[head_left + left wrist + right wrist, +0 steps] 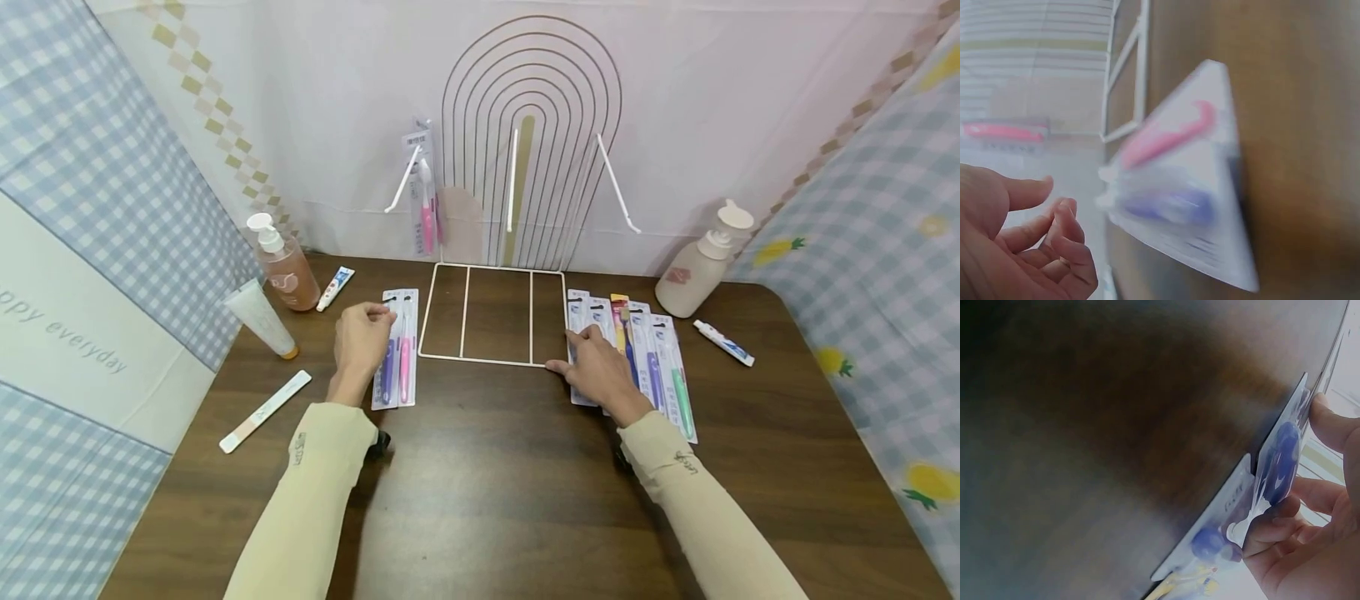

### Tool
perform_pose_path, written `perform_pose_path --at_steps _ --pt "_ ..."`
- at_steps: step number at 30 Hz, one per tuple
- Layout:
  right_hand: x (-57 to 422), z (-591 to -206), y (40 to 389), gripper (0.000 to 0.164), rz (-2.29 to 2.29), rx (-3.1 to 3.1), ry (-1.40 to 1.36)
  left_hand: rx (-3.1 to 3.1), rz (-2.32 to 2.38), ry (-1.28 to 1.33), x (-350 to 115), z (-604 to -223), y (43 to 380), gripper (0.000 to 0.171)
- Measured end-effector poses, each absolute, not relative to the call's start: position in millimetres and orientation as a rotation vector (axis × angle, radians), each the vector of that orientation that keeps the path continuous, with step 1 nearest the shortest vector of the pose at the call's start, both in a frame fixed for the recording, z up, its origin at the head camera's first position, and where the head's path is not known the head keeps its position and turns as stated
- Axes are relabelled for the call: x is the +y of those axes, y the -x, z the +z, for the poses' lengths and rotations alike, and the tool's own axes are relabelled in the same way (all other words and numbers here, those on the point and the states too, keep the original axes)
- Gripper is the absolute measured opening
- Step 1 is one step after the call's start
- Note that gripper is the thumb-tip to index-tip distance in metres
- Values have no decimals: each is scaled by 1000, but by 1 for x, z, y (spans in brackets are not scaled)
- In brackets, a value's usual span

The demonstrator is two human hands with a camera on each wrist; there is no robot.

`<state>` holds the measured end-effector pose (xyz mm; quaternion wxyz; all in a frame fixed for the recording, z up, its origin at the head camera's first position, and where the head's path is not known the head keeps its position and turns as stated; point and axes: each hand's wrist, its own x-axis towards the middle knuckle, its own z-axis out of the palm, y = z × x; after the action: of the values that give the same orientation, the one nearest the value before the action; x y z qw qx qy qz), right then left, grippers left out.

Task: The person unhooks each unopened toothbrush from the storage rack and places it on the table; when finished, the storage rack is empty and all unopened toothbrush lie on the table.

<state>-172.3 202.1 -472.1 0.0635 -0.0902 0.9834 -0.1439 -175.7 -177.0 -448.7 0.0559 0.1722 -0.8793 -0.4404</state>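
Note:
My left hand (pixel 362 337) hovers beside two packaged toothbrushes, a purple one (pixel 387 371) and a pink one (pixel 406 367), lying left of the white wire rack (pixel 480 360). Its fingers curl loosely with nothing between them; the left wrist view shows the thumb apart from the fingertips. On the rack's right, my right hand (pixel 600 367) holds the leftmost packaged toothbrush (pixel 1282 456) of a row, thumb at one edge and fingers at the other. The purple handle shows in the right wrist view. Beside it lie several more packs, including a yellow-and-red one (pixel 619 312) and one with a green handle (pixel 681 400).
A packaged pink toothbrush (pixel 427 217) hangs on the rack's left hook (pixel 402 181). Pump bottles stand at left (pixel 291 275) and right (pixel 690 279). Small toothpaste tubes (pixel 335 288) (pixel 723 342), a white tube (pixel 262 319) and a slim box (pixel 266 412) are around.

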Motion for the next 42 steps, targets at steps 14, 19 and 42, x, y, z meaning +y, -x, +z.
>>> perform_pose_path --at_steps 14,19,42 --pt "202 -469 170 83 -440 2956 238 -2632 -1256 -389 -147 -371 241 45" --pt "202 -468 170 83 -440 2962 233 -2601 -1228 -374 -138 -353 256 42" --pt "201 -468 170 83 -450 2947 222 -2535 -1244 -306 -125 -326 255 31"
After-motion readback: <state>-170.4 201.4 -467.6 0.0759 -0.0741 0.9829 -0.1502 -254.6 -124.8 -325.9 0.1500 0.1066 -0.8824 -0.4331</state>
